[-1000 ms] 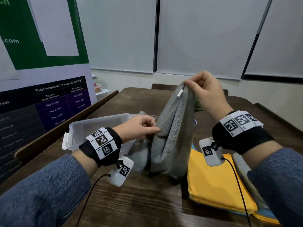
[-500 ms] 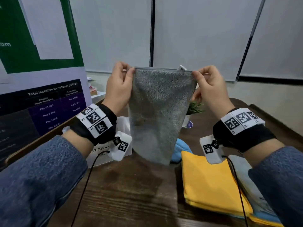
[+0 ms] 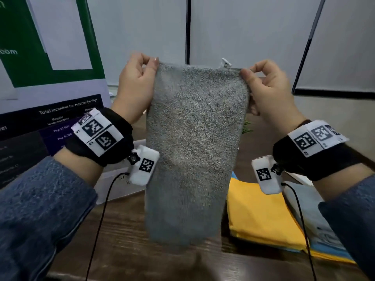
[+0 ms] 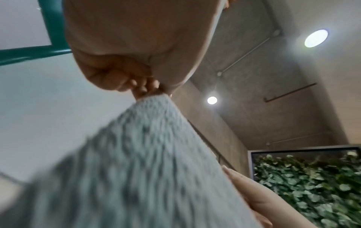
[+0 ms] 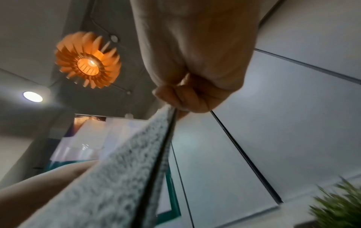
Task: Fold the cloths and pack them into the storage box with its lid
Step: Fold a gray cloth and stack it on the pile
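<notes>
wall: pale blinds (image 3: 243,33) | table (image 3: 142,250) – dark wood | ceiling – orange pendant lamp (image 5: 87,60)

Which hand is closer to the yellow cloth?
Right. The right hand is raised above the yellow cloth; the left hand is across the grey cloth.

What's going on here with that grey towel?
A person is holding a grey cloth up in the air over a wooden table, the left hand and right hand each pinching a top corner so it hangs flat. A yellow cloth lies folded on the table at the right, and a clear storage box sits behind the left wrist.
</notes>
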Tool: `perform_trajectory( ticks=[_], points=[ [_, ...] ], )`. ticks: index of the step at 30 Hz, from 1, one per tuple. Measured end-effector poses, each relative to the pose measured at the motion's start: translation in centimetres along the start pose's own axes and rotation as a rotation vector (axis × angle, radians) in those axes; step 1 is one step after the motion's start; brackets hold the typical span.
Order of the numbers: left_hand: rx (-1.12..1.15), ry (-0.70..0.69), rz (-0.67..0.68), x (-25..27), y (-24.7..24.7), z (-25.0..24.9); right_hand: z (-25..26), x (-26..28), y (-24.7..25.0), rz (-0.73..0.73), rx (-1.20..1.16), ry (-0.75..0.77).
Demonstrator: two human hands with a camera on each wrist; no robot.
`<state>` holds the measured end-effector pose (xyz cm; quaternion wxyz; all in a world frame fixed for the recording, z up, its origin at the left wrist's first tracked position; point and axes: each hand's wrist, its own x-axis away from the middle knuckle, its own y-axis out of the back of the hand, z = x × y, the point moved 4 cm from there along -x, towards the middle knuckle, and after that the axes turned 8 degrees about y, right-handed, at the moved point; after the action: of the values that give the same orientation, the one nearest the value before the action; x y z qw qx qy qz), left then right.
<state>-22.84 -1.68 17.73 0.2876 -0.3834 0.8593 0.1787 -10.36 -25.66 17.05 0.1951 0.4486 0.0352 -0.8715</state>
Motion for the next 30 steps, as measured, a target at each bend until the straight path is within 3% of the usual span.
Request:
perform_trajectory(
  ticks=[3, 6, 11, 14, 20, 30],
  points=[
    [-0.176, 0.135, 0.139, 0.4, -0.8, 4.0, -3.5, 0.9, -0.6, 0.092, 0.150, -0.147],
    [-0.325, 0.253, 0.220, 1.7, -1.5, 8.9, -8.0, 3.0, -1.6, 0.170, 0.125, -0.355],
    [-0.158, 0.487, 0.252, 4.0, -3.1, 15.2, -13.6, 5.7, -3.3, 0.157, -0.026, -0.581],
    [-0.072, 0.518, 0.251, 4.7, -3.6, 17.2, -15.6, 6.8, -3.3, 0.175, 0.033, -0.603],
    [-0.139, 0.551, 0.393, 6.3, -3.4, 19.0, -16.9, 8.5, -3.0, 0.189, 0.071, -0.628],
    [-0.279, 0.627, 0.598, 12.5, -3.5, 22.4, -18.3, 14.2, -4.1, 0.661, 0.256, -0.912]
  ],
)
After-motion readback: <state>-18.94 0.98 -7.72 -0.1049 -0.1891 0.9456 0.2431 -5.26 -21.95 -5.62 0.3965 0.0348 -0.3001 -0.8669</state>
